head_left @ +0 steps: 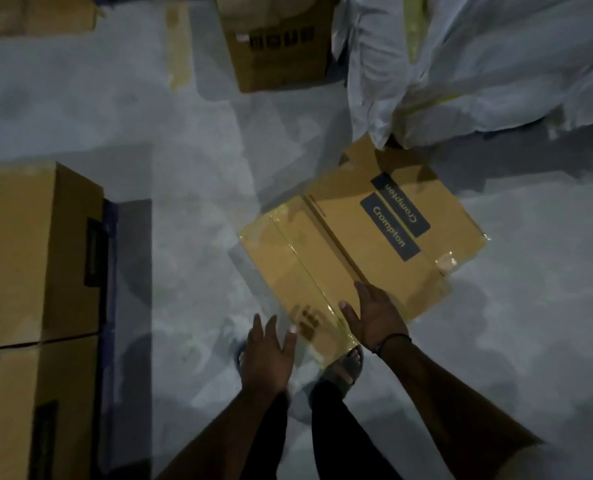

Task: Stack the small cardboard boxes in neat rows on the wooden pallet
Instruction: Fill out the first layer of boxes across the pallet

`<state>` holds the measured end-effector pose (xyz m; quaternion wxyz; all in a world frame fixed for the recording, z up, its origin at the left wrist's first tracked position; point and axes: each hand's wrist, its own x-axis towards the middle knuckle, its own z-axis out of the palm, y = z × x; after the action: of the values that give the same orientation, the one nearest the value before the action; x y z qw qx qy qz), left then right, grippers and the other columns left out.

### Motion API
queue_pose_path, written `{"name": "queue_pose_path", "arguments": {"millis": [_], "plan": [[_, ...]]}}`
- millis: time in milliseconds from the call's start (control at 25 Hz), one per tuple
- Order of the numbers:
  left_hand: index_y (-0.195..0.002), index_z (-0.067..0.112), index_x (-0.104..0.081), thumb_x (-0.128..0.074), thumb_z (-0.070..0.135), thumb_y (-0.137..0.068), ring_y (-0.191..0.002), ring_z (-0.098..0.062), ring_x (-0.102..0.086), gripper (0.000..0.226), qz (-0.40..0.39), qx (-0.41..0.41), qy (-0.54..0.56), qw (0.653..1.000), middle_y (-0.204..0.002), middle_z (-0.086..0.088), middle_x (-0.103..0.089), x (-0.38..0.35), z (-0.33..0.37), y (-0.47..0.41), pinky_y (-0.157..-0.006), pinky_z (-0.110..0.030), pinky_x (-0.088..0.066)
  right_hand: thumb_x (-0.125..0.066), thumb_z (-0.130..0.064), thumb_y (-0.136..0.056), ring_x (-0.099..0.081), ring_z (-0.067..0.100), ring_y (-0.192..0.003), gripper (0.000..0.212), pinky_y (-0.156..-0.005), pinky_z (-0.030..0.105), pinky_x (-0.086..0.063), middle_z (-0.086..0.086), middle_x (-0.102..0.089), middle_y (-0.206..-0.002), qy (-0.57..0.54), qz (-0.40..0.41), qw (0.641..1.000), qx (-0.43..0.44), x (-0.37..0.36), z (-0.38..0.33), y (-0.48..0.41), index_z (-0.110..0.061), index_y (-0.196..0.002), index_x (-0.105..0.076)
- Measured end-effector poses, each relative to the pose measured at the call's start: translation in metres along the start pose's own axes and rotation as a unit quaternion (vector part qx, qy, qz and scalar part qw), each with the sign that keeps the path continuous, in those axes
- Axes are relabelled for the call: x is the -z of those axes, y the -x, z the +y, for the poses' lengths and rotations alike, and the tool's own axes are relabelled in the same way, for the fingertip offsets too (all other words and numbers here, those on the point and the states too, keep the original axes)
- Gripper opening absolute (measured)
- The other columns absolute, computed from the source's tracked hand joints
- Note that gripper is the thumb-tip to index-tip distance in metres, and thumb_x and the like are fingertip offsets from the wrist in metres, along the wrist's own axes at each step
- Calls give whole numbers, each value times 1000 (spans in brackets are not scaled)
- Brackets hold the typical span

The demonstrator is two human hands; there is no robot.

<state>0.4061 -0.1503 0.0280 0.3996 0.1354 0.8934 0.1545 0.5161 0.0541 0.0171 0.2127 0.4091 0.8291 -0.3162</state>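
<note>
Floor [184, 133]: grey concrete in a dim room, mottled with pale patches; a yellowish strip of tape [177, 46] runs along it near the top.
Box [350, 258]: a flat cardboard carton that lies on the floor right of centre, turned at an angle. Clear tape shines along its seam, and two dark labels reading "Crompton" sit on its top. Its far corner is tucked under the white wrap.
Left hand [269, 355]: palm down, fingers straight and a little spread, holding nothing. It is over the floor just beside the near corner of the box.
Right hand [374, 320]: palm down, fingers spread, over the near end of the box. Nothing is gripped; I cannot tell whether it touches the cardboard. A dark band [392, 341] circles the wrist.
Feet: a sandal [343, 368] shows at the near edge of the box, between the two arms; dark trouser legs run below it.
Stack [21, 251]: two large cartons at the left edge, set close together, each with a dark label on the side. A dark base [110, 271] juts out at their foot; its material is unclear.
Far box [277, 46]: an upright carton at top centre with blurred black print, well apart from the box.
Corner box [35, 12]: partly in view at top left.
White wrap [478, 57]: a crumpled pale bundle with yellow streaks that fills the top right.
</note>
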Motion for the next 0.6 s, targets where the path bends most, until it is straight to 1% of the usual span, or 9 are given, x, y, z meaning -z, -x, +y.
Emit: {"name": "queue_pose_path", "arguments": {"millis": [40, 80, 160, 240, 320, 400, 520, 560, 600], "plan": [[-157, 26, -35, -11, 94, -78, -154, -32, -20, 107, -1, 20, 7, 1000, -170, -8, -12, -25, -6, -26, -120, -52, -29, -34, -65, -98, -25, 34, -149, 79, -120, 46, -26, 12, -30, -162, -1, -6, 1000, 0, -16, 13, -28, -17, -159, -25], [-157, 25, -34, -9, 94, -76, -155, -32, -16, 109, -9, 33, 6, 999, -170, -9, -13, -51, -13, -52, -120, -54, -26, -34, -64, -99, -23, 33, -150, 77, -121, 45, -24, 12, -27, -163, 6, -14, 1000, 5, -34, 26, -57, -17, -159, -24], [-161, 25, -26, -17, 85, -86, -156, -33, -11, 96, -36, 53, -9, 998, -170, -9, -9, -89, -22, -93, -123, -54, -20, -35, -58, -103, -16, 31, -152, 72, -123, 43, -21, 10, -20, -166, 34, -39, 999, 12, -67, 44, -108, -19, -161, -19], [-163, 25, -18, -25, 73, -97, -155, -34, -14, 81, -51, 67, -34, 996, -171, -8, -4, -128, -26, -142, -122, -50, -20, -40, -54, -103, -14, 30, -153, 71, -123, 43, -21, 10, -16, -167, 38, -24, 999, -2, -102, 64, -162, -19, -161, -18], [-164, 21, -11, -35, 68, -100, -154, -36, -15, 83, -46, 81, -1, 996, -171, -9, 4, -153, -31, -183, -120, -50, -25, -45, -50, -101, -20, 29, -151, 72, -121, 38, -24, 11, -16, -166, 22, -12, 999, -25, -130, 75, -205, -17, -160, -21], [-164, 19, -4, -42, 66, -98, -154, -39, -15, 89, -28, 46, 8, 999, -170, -10, 11, -173, -41, -212, -119, -51, -30, -49, -46, -100, -26, 32, -148, 72, -119, 37, -29, 14, -20, -163, 20, -6, 999, -30, -149, 79, -234, -12, -158, -24], [-163, 24, 7, -44, 67, -96, -155, -42, -2, 94, -9, -58, -67, 996, -165, -9, 29, -187, -50, -236, -118, -53, -28, -54, -39, -97, -36, 42, -140, 67, -115, 46, -33, 22, -35, -155, 22, 47, 999, -11, -161, 77, -256, -5, -151, -36], [-162, 25, 9, -46, 66, -96, -154, -43, 2, 96, -4, -68, -75, 995, -164, -10, 33, -188, -49, -242, -118, -53, -28, -54, -40, -95, -36, 44, -139, 67, -114, 48, -33, 23, -36, -154, 27, 58, 998, -9, -166, 74, -258, -5, -150, -37], [-162, 23, 8, -50, 64, -95, -154, -43, 4, 98, -3, -60, -69, 996, -163, -12, 33, -188, -47, -249, -117, -54, -28, -52, -42, -95, -31, 45, -140, 69, -113, 50, -31, 22, -31, -157, 27, 51, 998, -14, -170, 71, -256, -8, -151, -34]]}}
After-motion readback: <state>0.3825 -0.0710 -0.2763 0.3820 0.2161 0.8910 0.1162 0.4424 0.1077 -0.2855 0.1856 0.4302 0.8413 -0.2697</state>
